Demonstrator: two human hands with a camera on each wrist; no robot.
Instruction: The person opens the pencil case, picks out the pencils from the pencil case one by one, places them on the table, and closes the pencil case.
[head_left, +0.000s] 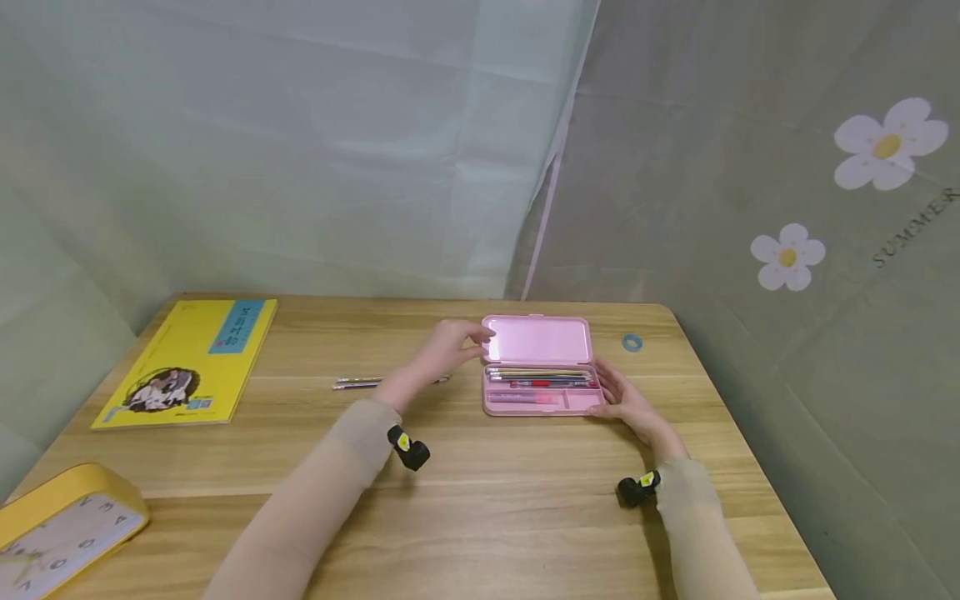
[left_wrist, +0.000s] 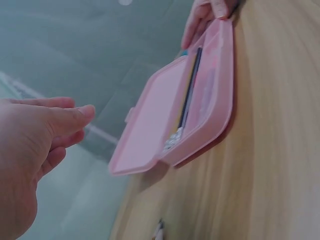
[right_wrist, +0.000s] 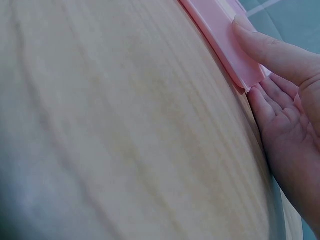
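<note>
I judge this as packing: right grip (head_left: 628,407) holds the pencil case (head_left: 538,346); left grip (head_left: 447,345), loose and empty, should fetch the stray pencils (head_left: 357,386).

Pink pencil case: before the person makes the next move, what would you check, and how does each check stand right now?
1. Lid of the pink pencil case open: ok, folded back.
2. Right hand on the case: ok, thumb and fingers at its right end.
3. Left hand free: ok, no object seen in it.
4. Left hand touching the lid: not ok, the left wrist view shows a gap.
5. All pencils inside: not ok, loose pencils lie on the table, left of the case.
6. Inside pencils fully below the rim: cannot tell.
</note>
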